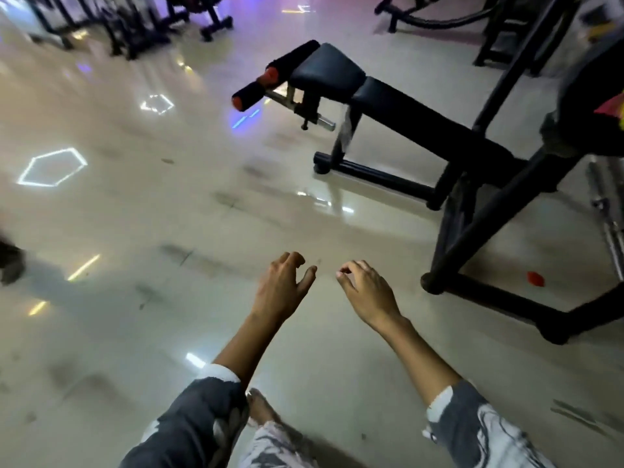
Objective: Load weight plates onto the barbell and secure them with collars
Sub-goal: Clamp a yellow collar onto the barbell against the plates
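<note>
My left hand (283,286) and my right hand (366,290) hang side by side over the pale tiled floor, low in the middle of the view. Both hold nothing, with fingers loosely curled and apart. At the far right edge a silver barbell sleeve (607,211) slants down behind the black rack frame, partly cut off. A dark round plate (587,106) sits above it at the right edge, blurred. No collar is visible.
A black padded bench (398,106) with red-capped foam rollers stands ahead on the right, joined to a black steel frame (479,238). A small red object (536,278) lies on the floor inside the frame. More machines stand far back. My bare foot (261,408) is below.
</note>
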Available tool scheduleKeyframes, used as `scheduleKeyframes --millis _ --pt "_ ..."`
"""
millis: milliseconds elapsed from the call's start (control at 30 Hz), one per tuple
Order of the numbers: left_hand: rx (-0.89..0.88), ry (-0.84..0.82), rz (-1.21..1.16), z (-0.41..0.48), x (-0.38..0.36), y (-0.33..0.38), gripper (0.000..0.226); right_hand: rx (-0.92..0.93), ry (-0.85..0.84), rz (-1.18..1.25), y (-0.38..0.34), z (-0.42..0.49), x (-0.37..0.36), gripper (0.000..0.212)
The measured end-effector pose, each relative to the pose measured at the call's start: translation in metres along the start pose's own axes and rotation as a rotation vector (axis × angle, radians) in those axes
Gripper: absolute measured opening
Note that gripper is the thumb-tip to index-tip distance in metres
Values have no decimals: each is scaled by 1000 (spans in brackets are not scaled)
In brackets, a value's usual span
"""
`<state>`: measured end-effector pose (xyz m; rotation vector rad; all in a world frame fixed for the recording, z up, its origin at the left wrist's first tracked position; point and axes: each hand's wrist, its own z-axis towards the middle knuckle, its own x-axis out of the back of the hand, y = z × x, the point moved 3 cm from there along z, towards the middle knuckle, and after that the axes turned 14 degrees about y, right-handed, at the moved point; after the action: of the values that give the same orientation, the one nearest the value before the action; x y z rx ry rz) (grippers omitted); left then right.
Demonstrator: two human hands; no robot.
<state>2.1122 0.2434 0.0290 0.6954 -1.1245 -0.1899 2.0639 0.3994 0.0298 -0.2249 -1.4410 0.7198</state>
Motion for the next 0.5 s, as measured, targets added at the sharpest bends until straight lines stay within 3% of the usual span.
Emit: scheduleKeyframes --millis 300,500 --pt "212 18 216 105 83 -198 42 184 -227 -11 -177 120 -168 33" --pt "250 -10 217 199 98 -270 39 181 -254 4 -227 211 -226 31"
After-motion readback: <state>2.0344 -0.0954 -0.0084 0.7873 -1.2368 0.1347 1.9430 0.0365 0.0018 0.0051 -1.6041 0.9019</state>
